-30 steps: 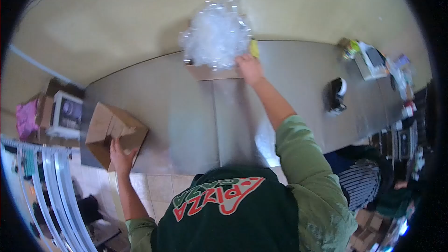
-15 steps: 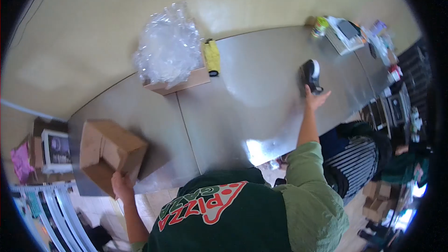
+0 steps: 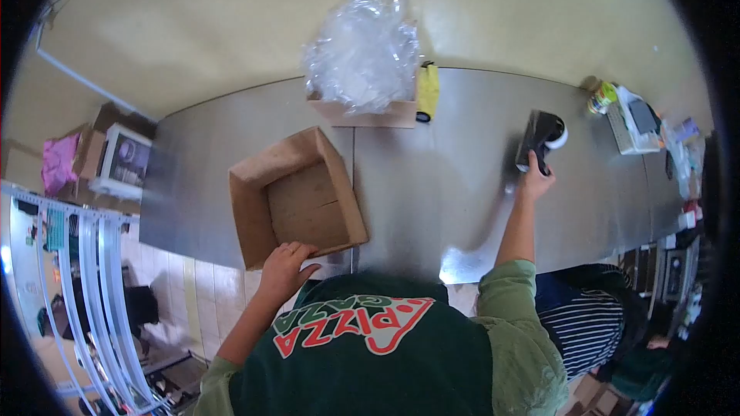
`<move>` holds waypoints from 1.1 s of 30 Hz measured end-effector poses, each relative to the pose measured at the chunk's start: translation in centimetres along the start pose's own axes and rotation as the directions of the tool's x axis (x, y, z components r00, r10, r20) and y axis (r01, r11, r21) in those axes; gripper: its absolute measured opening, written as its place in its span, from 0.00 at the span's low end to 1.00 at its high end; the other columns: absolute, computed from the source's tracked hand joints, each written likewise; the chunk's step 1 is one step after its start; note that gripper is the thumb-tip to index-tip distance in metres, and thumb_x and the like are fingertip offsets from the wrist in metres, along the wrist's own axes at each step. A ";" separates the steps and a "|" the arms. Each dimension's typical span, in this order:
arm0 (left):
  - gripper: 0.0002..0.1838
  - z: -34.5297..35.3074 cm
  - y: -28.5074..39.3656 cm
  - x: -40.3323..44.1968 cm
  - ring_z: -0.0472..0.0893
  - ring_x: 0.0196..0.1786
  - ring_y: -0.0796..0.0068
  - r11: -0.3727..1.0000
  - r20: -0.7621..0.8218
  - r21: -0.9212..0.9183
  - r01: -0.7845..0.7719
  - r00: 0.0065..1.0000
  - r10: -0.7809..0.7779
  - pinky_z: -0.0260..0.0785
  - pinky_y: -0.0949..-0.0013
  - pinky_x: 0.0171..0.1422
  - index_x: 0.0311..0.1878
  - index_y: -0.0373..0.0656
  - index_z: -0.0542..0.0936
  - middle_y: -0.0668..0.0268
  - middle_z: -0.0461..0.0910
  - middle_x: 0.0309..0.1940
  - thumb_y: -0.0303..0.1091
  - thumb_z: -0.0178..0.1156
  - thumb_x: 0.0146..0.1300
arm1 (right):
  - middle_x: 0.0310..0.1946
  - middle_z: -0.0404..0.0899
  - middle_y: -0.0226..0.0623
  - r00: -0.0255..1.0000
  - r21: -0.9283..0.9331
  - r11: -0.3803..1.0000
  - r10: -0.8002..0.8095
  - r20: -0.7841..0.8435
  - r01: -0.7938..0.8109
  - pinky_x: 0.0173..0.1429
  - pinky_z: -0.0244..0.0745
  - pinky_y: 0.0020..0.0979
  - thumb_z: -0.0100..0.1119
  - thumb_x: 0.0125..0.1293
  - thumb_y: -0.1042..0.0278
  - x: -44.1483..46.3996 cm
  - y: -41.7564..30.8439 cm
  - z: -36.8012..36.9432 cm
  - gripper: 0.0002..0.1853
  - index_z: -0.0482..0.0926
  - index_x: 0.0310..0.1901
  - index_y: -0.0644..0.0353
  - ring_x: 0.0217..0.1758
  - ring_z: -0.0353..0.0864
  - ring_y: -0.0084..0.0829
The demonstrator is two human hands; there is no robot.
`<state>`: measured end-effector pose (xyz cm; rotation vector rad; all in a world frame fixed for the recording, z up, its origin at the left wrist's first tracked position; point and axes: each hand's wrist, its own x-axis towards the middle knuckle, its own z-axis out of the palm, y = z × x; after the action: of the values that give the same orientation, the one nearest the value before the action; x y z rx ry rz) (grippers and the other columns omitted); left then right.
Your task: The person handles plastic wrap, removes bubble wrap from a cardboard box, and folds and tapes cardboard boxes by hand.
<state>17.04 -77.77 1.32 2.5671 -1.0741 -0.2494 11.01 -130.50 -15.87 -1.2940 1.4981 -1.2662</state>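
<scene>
Tape dispenser, black with a white roll, sits in your right hand, thumb and fingers closed around its near end, over the right part of the metal table; whether it touches the surface you cannot tell. Your left hand rests at the near rim of the open cardboard box, fingers over the edge and thumb spread away; whether it pinches the wall is unclear. Beyond that box, against the wall, stands another box heaped with clear plastic wrap, and just beside it lies a yellow item. Near your right side is a person in striped clothing.
</scene>
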 end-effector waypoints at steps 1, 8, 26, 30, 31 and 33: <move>0.12 -0.5 0.1 0.1 0.77 0.40 0.58 0.998 0.014 -0.057 0.004 1.000 -0.003 0.69 0.61 0.44 0.41 0.41 0.78 0.60 0.78 0.36 0.35 0.64 0.55 | 0.45 0.74 0.50 0.999 -0.055 0.999 0.000 0.046 0.003 0.57 0.67 0.37 0.77 0.38 0.48 -1.0 0.2 2.1 0.41 0.70 0.48 0.70 0.49 0.75 0.41; 0.23 -2.1 -4.7 1.6 0.78 0.44 0.51 0.925 0.322 -0.050 0.378 0.882 -0.343 0.69 0.57 0.49 0.38 0.39 0.80 0.51 0.80 0.36 0.52 0.50 0.65 | 0.46 0.75 0.49 0.905 -0.025 0.993 0.115 0.410 -0.115 0.53 0.68 0.36 0.77 0.38 0.52 -10.4 -2.2 15.9 0.40 0.68 0.51 0.66 0.48 0.75 0.40; 0.43 3.8 -9.1 2.6 0.69 0.59 0.44 0.991 0.847 0.052 0.120 0.521 -0.107 0.59 0.52 0.65 0.52 0.33 0.76 0.39 0.71 0.53 0.68 0.33 0.64 | 0.66 0.54 0.56 0.027 0.352 0.680 -0.480 0.877 0.643 0.70 0.52 0.43 0.57 0.60 0.67 -32.8 -19.5 -5.9 0.33 0.57 0.66 0.52 0.69 0.53 0.53; 0.41 2.3 -9.8 2.8 0.70 0.58 0.43 0.995 0.821 0.089 -0.047 0.569 -0.046 0.59 0.52 0.65 0.48 0.30 0.78 0.38 0.71 0.52 0.65 0.33 0.66 | 0.66 0.56 0.55 0.100 0.013 0.871 -0.071 0.992 0.491 0.64 0.65 0.45 0.54 0.57 0.75 -35.5 -17.3 -8.4 0.41 0.45 0.70 0.49 0.64 0.62 0.56; 0.41 2.5 -10.0 2.6 0.70 0.57 0.43 0.993 0.814 0.091 -0.081 0.580 -0.027 0.59 0.52 0.65 0.47 0.30 0.78 0.38 0.71 0.52 0.64 0.33 0.66 | 0.65 0.56 0.55 0.144 -0.044 0.851 -0.037 0.989 0.523 0.61 0.67 0.45 0.52 0.57 0.76 -36.0 -17.1 -9.1 0.43 0.41 0.71 0.48 0.61 0.64 0.57; 0.40 2.7 -10.1 1.7 0.70 0.57 0.44 0.988 0.801 0.076 -0.137 0.598 0.021 0.60 0.53 0.64 0.44 0.29 0.78 0.39 0.71 0.52 0.63 0.33 0.67 | 0.65 0.57 0.56 0.220 -0.152 0.808 0.028 0.975 0.569 0.55 0.72 0.46 0.50 0.57 0.76 -37.1 -16.9 -10.8 0.45 0.34 0.71 0.46 0.56 0.69 0.59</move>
<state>24.02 -73.02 -5.07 2.5064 -1.5153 -1.4784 11.23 -91.80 0.94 -2.1987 0.5929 0.0309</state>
